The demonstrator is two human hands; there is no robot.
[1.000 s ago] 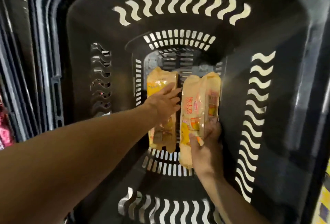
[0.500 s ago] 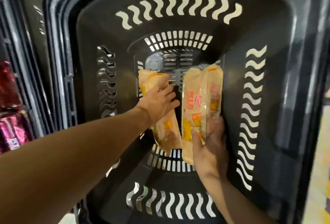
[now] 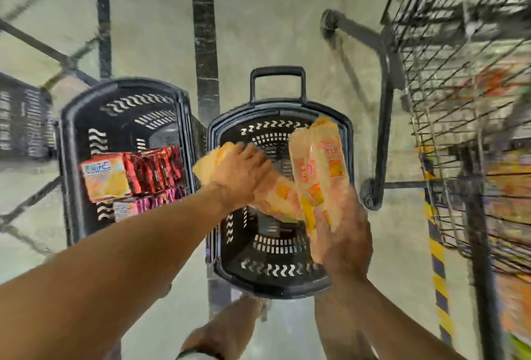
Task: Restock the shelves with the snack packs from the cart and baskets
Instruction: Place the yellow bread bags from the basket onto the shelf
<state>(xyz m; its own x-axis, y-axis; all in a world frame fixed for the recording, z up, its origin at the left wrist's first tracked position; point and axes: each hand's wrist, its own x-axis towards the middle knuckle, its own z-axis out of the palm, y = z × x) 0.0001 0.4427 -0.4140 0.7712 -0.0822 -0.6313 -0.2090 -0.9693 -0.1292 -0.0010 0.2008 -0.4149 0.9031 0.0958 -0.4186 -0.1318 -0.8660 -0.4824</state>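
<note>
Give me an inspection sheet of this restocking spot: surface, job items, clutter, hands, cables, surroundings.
Surface: pale concrete floor, with a yellow-and-black striped strip at the right.
Job's things: two orange snack packs, left pack and right pack, held above the right basket; left basket holds red and orange packs; wire cart at the right, contents blurred.
Clutter: nothing seen.
Hands: left hand grips the left pack; right hand grips the right pack.
Cables: nothing seen.
Surroundings: dark post; blurred rack frame at the left.
</note>
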